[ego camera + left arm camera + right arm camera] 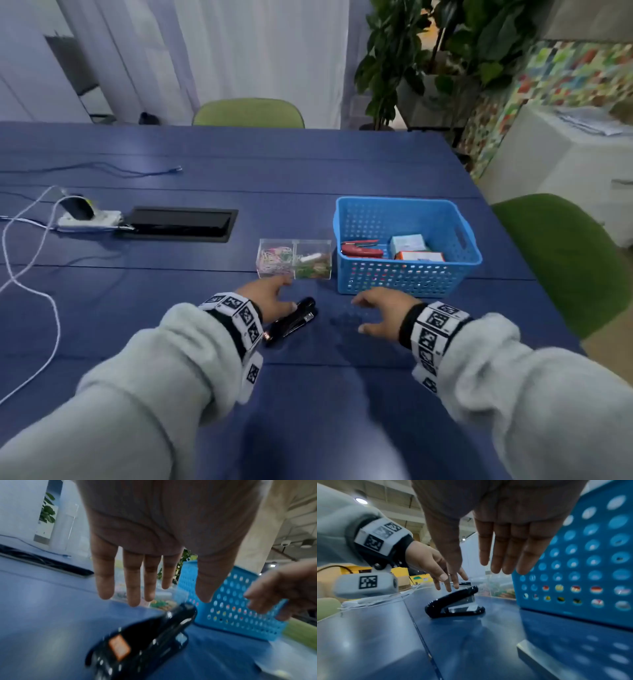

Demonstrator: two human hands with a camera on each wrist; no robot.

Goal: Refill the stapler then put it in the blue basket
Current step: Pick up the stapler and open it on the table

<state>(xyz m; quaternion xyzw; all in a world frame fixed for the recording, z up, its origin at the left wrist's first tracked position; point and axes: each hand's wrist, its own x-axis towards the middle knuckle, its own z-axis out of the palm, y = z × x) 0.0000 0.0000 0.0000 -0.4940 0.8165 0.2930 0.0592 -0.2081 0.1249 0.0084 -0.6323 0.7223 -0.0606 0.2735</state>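
A black stapler [293, 321] [142, 639] [455, 603] lies closed on the blue table, just in front of the blue basket [407, 246] [228, 601] [590, 555]. My left hand [270, 298] [149, 561] [436, 572] hovers just above the stapler with fingers straight and spread, holding nothing. To the stapler's right, my right hand [380, 313] [501, 536] [278, 592] also hangs over the table with straight fingers, close to the basket's front wall. Inside the basket lie a red stapler [361, 249] and small boxes [416, 248].
A clear two-part box [294, 257] of coloured clips stands left of the basket. Farther left are a black cable hatch [178, 224], a white power strip [89, 217] and loose white cables [30, 270]. Green chairs [565, 260] stand at the table's right and far sides.
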